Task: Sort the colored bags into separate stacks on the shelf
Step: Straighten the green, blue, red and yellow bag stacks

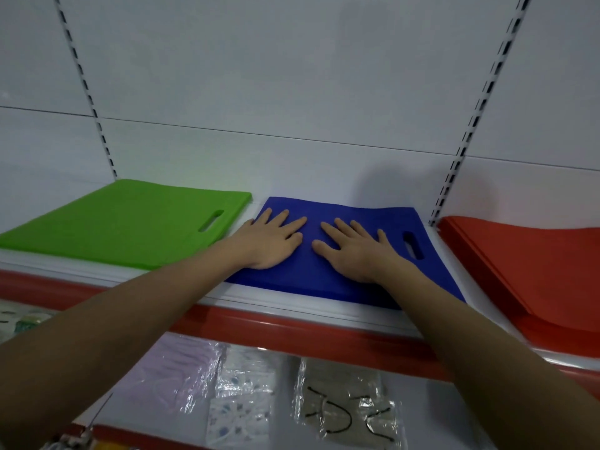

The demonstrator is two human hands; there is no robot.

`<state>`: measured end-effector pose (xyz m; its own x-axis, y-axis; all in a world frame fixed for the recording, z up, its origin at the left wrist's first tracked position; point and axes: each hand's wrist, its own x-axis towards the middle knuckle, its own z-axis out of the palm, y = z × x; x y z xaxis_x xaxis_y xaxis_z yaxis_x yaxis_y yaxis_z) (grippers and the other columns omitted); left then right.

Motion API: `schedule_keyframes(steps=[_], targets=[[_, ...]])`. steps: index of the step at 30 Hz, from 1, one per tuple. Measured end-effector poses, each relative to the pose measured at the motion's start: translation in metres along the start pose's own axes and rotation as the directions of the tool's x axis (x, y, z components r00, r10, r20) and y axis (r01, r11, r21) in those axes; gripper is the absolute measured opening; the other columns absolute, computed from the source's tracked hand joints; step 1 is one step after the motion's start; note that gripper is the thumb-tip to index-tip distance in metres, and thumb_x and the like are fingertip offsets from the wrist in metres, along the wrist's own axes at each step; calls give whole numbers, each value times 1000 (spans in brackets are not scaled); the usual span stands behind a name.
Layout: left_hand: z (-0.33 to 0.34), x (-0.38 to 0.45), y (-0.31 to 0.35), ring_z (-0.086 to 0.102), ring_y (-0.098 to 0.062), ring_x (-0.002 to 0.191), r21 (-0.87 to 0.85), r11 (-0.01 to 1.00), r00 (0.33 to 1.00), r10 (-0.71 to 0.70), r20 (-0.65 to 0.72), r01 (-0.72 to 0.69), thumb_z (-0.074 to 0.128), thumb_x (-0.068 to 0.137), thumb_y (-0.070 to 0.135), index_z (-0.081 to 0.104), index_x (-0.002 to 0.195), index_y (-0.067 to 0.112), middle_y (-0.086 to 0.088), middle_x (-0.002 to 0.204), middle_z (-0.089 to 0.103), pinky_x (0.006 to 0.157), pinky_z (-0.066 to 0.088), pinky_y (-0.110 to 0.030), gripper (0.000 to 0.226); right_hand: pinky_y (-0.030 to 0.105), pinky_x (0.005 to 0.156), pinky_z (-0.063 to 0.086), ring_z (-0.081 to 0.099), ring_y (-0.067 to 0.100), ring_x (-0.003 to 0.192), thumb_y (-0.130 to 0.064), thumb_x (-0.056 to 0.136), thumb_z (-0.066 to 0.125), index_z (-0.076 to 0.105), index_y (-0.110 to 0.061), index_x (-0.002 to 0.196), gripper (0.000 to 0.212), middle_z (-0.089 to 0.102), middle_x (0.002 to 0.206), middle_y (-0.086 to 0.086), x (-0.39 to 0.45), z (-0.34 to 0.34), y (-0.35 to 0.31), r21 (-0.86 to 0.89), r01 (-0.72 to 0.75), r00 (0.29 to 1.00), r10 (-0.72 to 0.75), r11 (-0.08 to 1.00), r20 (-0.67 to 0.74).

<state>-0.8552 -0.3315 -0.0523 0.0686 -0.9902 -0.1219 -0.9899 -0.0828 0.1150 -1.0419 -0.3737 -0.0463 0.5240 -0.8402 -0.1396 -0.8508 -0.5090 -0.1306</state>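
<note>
Shelf, upper tier, white with red front trim [292, 323]: three stacks of flat coloured bags, side by side. Green stack [130, 222] at the left, square and tidy, handle slot toward the blue. Blue stack [341, 277] in the middle, just beside the green with a narrow strip of bare shelf between them, its near edge lying right at the shelf lip. Red stack [535, 261] at the right, past the slotted upright [454, 177], its layers fanned and its near corner overhanging the front of the shelf. Left hand [271, 243] and right hand [354, 251]: both flat on top of the blue stack, fingers straight and spread, pressing down, grasping nothing. Sorting looks close to finished; the step in hand appears to be smoothing or squaring the blue pile. Hazards, as judged from here: pressing with any forward drag could slide the top blue bags toward the lip and off, onto the clear-wrapped packets [344, 404] on the lower tier; a sideways push from the left hand, which sits at the pile's left edge, could nudge blue sheets against the green and blur the gap. The red stack is the weakest item: loosely fanned and hanging over, it may slump off if the shelf is jolted or an arm brushes it.
</note>
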Motion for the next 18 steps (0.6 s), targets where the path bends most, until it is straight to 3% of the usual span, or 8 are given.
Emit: schedule_keyframes(steps=[3, 7, 9, 14, 18], targets=[[1, 3, -1, -9, -27, 150, 19, 1000, 1000, 5, -3, -5, 6, 100, 55, -7, 153, 40, 3, 164, -8, 121, 6, -50, 57, 55, 117, -10, -8, 17, 151, -75, 91, 12, -1, -44, 154, 72, -7, 164, -14, -8, -4, 19, -31, -17, 1000, 18, 999, 18], [3, 13, -12, -9, -32, 150, 186, 975, 992, 116, 40, -122, -19, 63, 65, 4, 155, 28, 0, 164, -10, 120, 10, -53, 102, 49, 120, -7, -8, 17, 151, -79, 88, 9, -3, -43, 154, 76, -7, 164, -11, -17, -7, 49, -104, -53, 999, 53, 993, 1], [4, 17, -15, -9, -33, 150, 237, 960, 989, 139, 53, -148, -23, 57, 66, 5, 155, 23, -2, 164, -10, 120, 10, -53, 111, 47, 121, -8, -9, 17, 151, -79, 87, 9, -2, -42, 155, 77, -7, 164, -9, -21, -6, 56, -120, -51, 999, 50, 991, -15], [10, 18, -12, -1, -28, 151, 37, 995, 993, 90, -77, -87, -9, 58, 72, 10, 155, 34, 1, 164, 4, 118, 5, -57, 106, 48, 121, -8, -10, 17, 151, -80, 85, 11, 0, -42, 155, 80, -7, 164, -8, -23, -8, 56, -77, -77, 997, 75, 994, -24], [5, 14, -11, -7, -30, 150, 70, 995, 997, 76, -3, -75, -9, 72, 72, 6, 155, 34, 3, 164, -5, 120, 7, -53, 92, 47, 121, -6, -7, 17, 151, -80, 86, 12, 1, -42, 155, 80, -5, 165, -8, -24, -8, 56, -57, -86, 996, 84, 995, -23]])
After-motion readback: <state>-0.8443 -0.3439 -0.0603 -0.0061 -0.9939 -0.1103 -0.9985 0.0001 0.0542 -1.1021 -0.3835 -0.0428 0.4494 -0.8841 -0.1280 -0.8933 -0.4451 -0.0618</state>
